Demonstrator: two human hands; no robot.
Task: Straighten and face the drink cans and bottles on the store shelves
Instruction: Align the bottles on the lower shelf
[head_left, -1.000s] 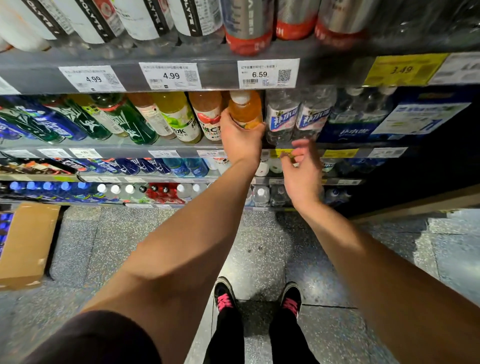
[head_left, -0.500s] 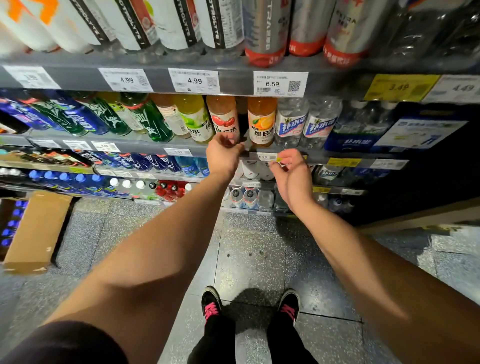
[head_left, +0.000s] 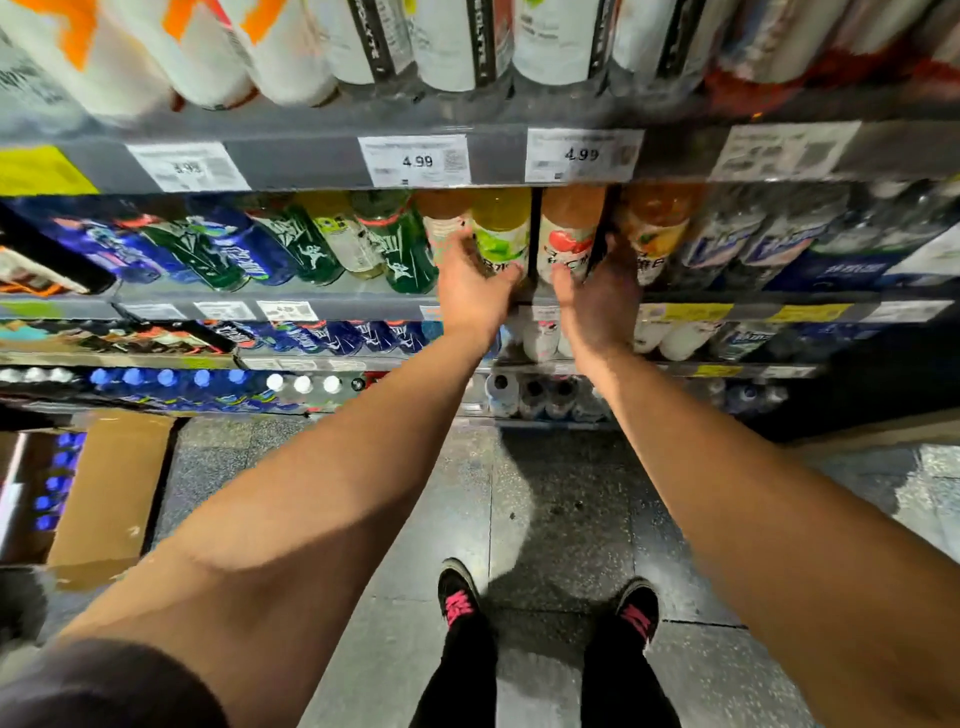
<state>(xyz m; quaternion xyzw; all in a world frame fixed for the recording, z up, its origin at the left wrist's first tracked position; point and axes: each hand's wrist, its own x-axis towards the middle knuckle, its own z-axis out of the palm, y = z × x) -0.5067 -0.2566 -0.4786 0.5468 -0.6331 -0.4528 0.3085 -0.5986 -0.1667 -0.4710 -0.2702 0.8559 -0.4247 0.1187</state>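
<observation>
Bottles (head_left: 501, 234) between both hands, shelf-edge (head_left: 363, 306).

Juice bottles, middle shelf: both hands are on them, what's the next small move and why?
Probably turn the green-label bottle and the red-label bottle label-forward at the shelf edge: the left hand and right hand already rest against their lower fronts.
</observation>
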